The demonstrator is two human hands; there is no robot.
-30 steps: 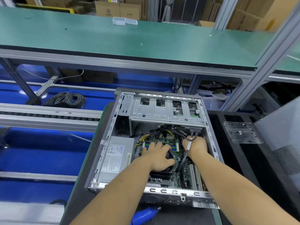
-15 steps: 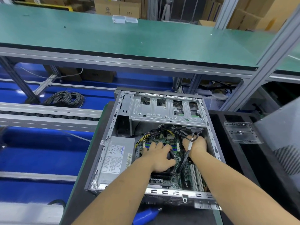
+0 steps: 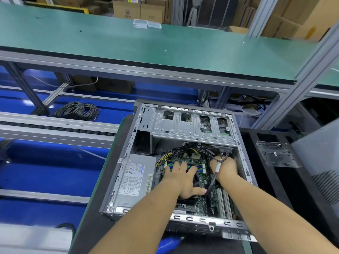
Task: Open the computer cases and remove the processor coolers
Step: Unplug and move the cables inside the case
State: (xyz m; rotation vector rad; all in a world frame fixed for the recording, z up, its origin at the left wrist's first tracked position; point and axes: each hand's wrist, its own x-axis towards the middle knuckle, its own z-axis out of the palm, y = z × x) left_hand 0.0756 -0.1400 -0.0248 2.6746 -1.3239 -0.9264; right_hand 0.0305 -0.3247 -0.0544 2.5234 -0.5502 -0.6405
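An open grey computer case [image 3: 126,149] lies on its side on the dark bench mat. Inside it, my left hand [image 3: 180,182] spreads over the black processor cooler [image 3: 196,179], with the fingers reaching toward the memory slots and the thumb along the cooler's near side. Most of the cooler is hidden under the palm. My right hand [image 3: 224,166] is at the case's right wall, its fingers curled down into the bundle of cables [image 3: 226,153]. A grey flat cable [image 3: 212,182] drapes over that wrist.
The power supply [image 3: 134,180] fills the case's left side and a drive cage [image 3: 190,125] its far end. A blue tool handle [image 3: 169,242] lies in front of the case. A clear plastic plate [image 3: 277,155] and a grey panel [image 3: 321,162] sit on the right. A wire coil [image 3: 77,110] lies on the left.
My left hand has stretched its fingers farther over the cooler toward the memory slots, and its thumb has swung out. My right hand has stayed among the cables.
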